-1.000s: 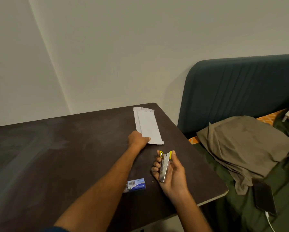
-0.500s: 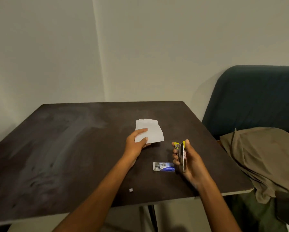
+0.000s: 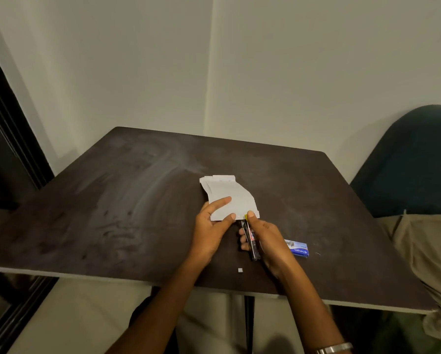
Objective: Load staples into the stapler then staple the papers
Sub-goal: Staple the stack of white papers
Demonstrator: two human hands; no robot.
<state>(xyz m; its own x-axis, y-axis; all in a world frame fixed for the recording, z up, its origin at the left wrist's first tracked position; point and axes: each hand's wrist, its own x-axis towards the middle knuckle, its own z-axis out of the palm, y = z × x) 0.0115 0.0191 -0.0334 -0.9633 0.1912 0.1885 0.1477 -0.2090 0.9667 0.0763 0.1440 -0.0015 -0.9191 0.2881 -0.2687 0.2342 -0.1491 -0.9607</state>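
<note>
Dark wood-grain runs across the table (image 3: 117, 213), smeared with pale streaks on its left half, and at the far left a black frame (image 3: 7, 139) stands against the wall. Moving right, your left hand (image 3: 210, 229) sits near the table's middle, thumb on top of the papers (image 3: 230, 198) and fingers curled under their near edge, so you are pinching the stack. The papers are white, fanned slightly at the far end, and lifted at the near end where you hold them; their far part looks to rest on the table, though you cannot be sure of it from here. Just beside that hand, your right hand (image 3: 267, 238) is wrapped round the stapler (image 3: 251, 238), thumb pressed on its top near the yellow tip. The stapler points away from you, its nose meeting the near right corner of the papers; whether the corner is inside its mouth cannot be told. Below the hands a tiny white scrap (image 3: 240, 270) lies near the table's front edge. Right of your right hand, touching the table, lies the blue staple box (image 3: 298, 248). Further right, a teal chair (image 3: 413, 159) rises behind the table, with khaki cloth (image 3: 428, 251) heaped before it. A metal band (image 3: 335, 348) circles your right wrist.
</note>
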